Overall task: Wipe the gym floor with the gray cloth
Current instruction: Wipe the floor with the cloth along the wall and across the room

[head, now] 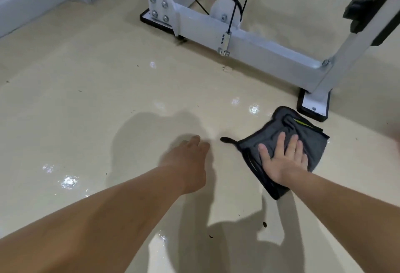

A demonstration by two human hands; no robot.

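**Right hand flat on gray cloth, near machine foot**

Right hand (281, 161): fingers straight, palm pressing the gray cloth (315, 149). The cloth lies under and ahead of it, reaching toward the machine foot (313, 108).
Left hand (188, 164): relaxed, empty, on the floor (97, 103), apart from the cloth.
Floor glossy beige with dark specks (264, 224); white machine frame (259, 51) beyond.

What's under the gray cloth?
The gray cloth lies on the shiny beige floor, and the right hand presses flat on top of it. The patch of floor beneath is covered, so any dirt or wetness there cannot be seen.
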